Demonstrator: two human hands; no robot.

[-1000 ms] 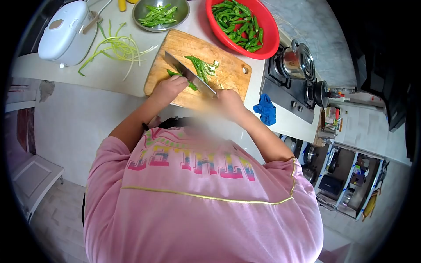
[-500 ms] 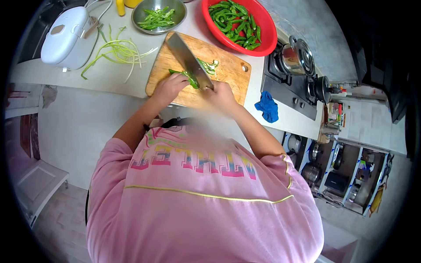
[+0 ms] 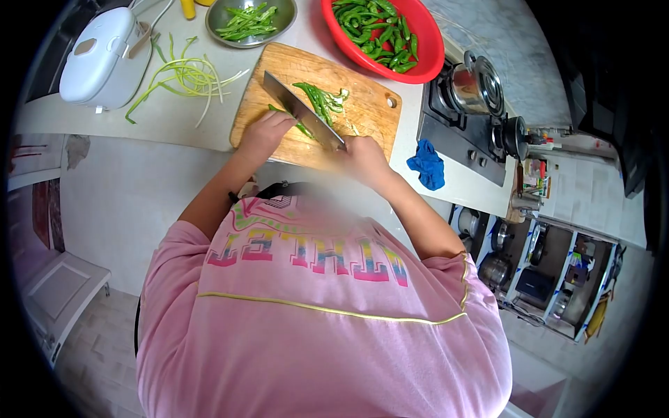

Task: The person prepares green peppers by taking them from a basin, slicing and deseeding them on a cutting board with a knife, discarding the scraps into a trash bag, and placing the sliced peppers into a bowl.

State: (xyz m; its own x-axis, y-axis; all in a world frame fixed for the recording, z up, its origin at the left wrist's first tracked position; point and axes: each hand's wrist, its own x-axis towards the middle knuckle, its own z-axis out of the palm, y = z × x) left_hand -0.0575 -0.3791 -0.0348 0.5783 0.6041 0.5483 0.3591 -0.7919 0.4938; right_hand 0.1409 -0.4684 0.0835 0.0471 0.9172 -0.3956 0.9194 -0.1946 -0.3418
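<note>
My right hand [image 3: 366, 157] is wrapped round the handle of a cleaver [image 3: 303, 111], whose broad blade slants up and left over the wooden cutting board [image 3: 268, 66]. On the board's near left part, my left hand [image 3: 267, 134] has its fingers bent down on a green chili pepper [image 3: 301, 128], mostly covered by the fingers and blade. Sliced green pepper [image 3: 324, 103] lies beyond the blade, with pale bits near it. A metal bowl [image 3: 287, 29] behind the board holds pepper strips [image 3: 245, 22]. Whole green peppers [image 3: 376, 31] fill part of a red basin [image 3: 433, 52].
Scallions [image 3: 188, 76] lie on the counter left of the board, beside a white lidded appliance [image 3: 97, 59]. To the right are a blue cloth [image 3: 426, 166] and a gas stove [image 3: 456, 143] with a steel pot [image 3: 474, 87]. The counter's front edge runs close to my body.
The cleaver has shifted slightly down and left, and my right hand has moved a little right and down. More sliced pepper shows on the far side of the blade.
</note>
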